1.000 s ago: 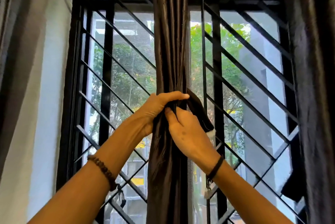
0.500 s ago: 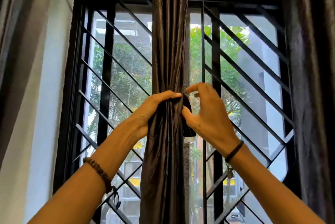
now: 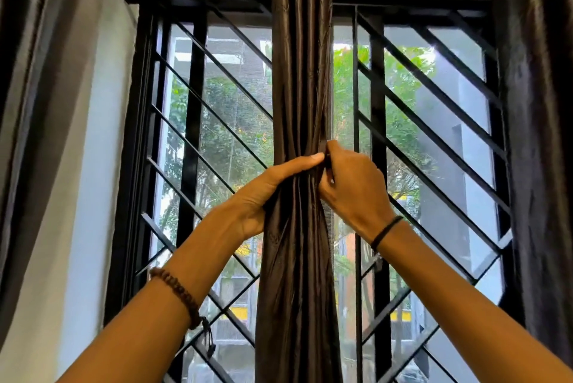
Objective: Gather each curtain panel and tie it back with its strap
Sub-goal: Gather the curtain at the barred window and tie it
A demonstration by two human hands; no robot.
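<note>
Now that my right fingers point(image 3: 336, 148) have curled in tight, they're pinching the strap point(image 3: 326, 157) against the right edge of the bundle. Half a second ago that hand was spread, with the strap end hanging as a short flap just under it. A second ago the strap ran out slack to the right. Only a dark sliver shows now, between those fingers and my left thumb point(image 3: 299, 162). The rest is hidden, so I can't tell if it goes fully round the back.

Left hand point(image 3: 260, 199): unchanged, clamped round the curtain panel point(image 3: 300, 72) from the left, thumb across the front, other fingers out of sight behind the fabric. Right hand point(image 3: 356, 193) sits against the bundle directly opposite.

The panel is gathered into one tight column, cinched at the fingers. Pleats run straight above them and flare slightly below. Window grille point(image 3: 217, 122) sits behind, on both sides.

My read: strap is brought home and the fastening step is in hand. No hook, loop or knot visible, so I'm not calling it tied. Left grip should hold until the strap takes the load, else the pleats spill.

Well out from the fingers, the left panel point(image 3: 37, 103) and right panel point(image 3: 539, 103) hang loose with no strap visible. One panel nearly done, more to go.
</note>
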